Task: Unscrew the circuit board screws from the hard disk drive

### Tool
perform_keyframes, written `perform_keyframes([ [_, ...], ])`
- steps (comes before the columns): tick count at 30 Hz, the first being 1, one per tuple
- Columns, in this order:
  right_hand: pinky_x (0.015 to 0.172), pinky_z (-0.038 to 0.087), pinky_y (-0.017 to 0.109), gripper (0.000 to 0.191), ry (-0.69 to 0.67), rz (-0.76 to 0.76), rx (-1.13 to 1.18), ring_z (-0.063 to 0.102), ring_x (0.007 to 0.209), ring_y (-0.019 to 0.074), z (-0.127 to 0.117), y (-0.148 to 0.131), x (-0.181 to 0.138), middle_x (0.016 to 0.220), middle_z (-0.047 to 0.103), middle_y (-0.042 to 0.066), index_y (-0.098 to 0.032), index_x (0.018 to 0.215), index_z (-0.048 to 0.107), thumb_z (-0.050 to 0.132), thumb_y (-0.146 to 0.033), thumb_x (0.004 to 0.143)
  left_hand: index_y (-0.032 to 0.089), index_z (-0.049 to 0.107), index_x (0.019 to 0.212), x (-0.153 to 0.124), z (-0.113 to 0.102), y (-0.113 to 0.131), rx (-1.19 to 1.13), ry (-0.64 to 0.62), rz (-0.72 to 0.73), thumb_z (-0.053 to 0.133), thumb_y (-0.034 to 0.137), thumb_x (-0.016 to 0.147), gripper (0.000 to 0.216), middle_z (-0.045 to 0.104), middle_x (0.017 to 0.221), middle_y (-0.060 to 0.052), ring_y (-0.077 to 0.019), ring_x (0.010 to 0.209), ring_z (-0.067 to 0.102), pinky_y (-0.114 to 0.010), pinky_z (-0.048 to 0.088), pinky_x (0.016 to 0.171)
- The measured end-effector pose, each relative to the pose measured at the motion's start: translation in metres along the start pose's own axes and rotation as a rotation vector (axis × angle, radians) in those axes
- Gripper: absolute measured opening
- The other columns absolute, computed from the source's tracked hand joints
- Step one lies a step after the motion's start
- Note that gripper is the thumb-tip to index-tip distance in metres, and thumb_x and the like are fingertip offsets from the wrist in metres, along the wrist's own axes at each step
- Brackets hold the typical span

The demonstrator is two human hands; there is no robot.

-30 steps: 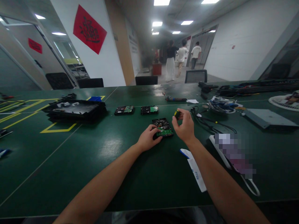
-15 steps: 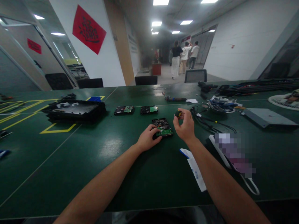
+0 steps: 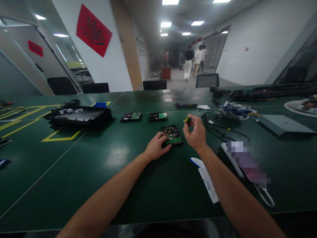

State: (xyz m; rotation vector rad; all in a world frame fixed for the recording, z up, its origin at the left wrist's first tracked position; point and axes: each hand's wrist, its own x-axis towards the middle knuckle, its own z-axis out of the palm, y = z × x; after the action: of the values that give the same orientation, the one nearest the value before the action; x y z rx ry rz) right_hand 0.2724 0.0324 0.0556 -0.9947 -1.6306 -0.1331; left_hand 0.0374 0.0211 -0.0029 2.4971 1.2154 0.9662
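Note:
A hard drive (image 3: 175, 140) with its green circuit board facing up lies flat on the table in front of me. My left hand (image 3: 158, 145) grips it along its left side, thumb at the near edge and fingers over the board. Just right of the drive and raised above the table, my right hand (image 3: 195, 132) pinches a small black-and-yellow object (image 3: 188, 120) between thumb and fingers; its exact kind is unclear. Two more hard drives, one at the left (image 3: 131, 117) and one nearer the middle (image 3: 158, 116), rest farther back.
Stacked black trays (image 3: 81, 120) stand at the left. To the right are black cables (image 3: 223, 132), a bundle of wires (image 3: 235, 110), a grey metal box (image 3: 284, 124) and a phone-like item (image 3: 237, 162), partly blurred. A white-and-blue strip (image 3: 208, 183) lies by my right forearm.
The black-and-yellow object has turned in my right fingers, showing more yellow. My left hand and the drive stay in place. People in the background have shifted.

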Motion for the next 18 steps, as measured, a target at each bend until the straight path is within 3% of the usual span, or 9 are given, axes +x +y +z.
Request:
perform_keyframes([
  [10, 0.084, 0.062, 0.049, 0.042, 0.002, -0.015, -0.04, 0.065, 0.108, 0.0297, -0.0013, 0.0002, 0.0001, 0.122, 0.061, 0.014, -0.023, 0.131, 0.051, 0.064, -0.028, 0.092, 0.026, 0.067, 0.121, 0.0001, 0.0017, -0.0011, -0.009, 0.003, 0.006, 0.075, 0.038, 0.088, 0.036, 0.055, 0.129, -0.009, -0.0264, 0.113, 0.063, -0.044, 0.058, 0.098],
  [18, 0.079, 0.063, 0.049, 0.043, 0.011, 0.002, -0.045, 0.066, 0.099, 0.0281, 0.001, 0.002, -0.0005, 0.121, 0.061, 0.014, -0.024, 0.134, 0.049, 0.063, -0.03, 0.093, 0.026, 0.068, 0.12, 0.0004, 0.0009, -0.0006, -0.017, 0.011, 0.017, 0.074, 0.038, 0.088, 0.035, 0.055, 0.128, -0.009, -0.027, 0.115, 0.063, -0.045, 0.057, 0.099],
])
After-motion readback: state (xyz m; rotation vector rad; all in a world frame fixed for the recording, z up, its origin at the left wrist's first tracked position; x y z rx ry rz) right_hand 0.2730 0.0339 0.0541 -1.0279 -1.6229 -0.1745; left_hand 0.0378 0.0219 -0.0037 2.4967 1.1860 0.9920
